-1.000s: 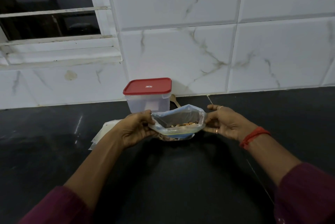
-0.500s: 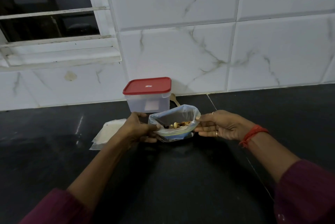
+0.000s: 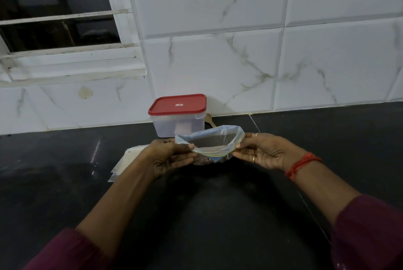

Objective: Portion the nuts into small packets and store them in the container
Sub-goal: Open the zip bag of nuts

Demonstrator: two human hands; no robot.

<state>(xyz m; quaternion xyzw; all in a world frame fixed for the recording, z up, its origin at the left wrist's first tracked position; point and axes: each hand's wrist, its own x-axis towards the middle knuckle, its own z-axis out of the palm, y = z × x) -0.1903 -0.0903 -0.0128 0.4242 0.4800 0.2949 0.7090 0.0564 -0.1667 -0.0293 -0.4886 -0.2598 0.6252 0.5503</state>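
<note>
At the far left of the action, a small stack of flat, clear packets (image 3: 127,160) lies on the dark tabletop (image 3: 218,215), partly behind the person's left wrist and untouched in all three views. The left hand (image 3: 169,156) pinches the left corner of the bag (image 3: 209,142): the thumb lies over the near rim and the fingers reach out beneath it. Half a second ago this hand sat lower, cupped against the bag's side.

The bag's mouth, held fairly round a second ago, is now drawn wide and flatter between the two hands. The nuts (image 3: 209,159), seen earlier through the opening, now show only as a dark mass through the plastic at the bottom.

Just behind the bag stands the container (image 3: 178,125) with its red lid (image 3: 177,103) on, where it stood before, and a wooden spoon (image 3: 210,119) peeks out beside it.

The right hand (image 3: 259,151) pinches the right corner of the rim between thumb and forefinger, with a red bracelet (image 3: 302,163) at the wrist. The hands are apart, each clamped on one end of the bag.

The stretched mouth suggests the bag is being readied for scooping or pouring; portioning has apparently not begun, since no filled packet is in view and the container is closed.
</note>
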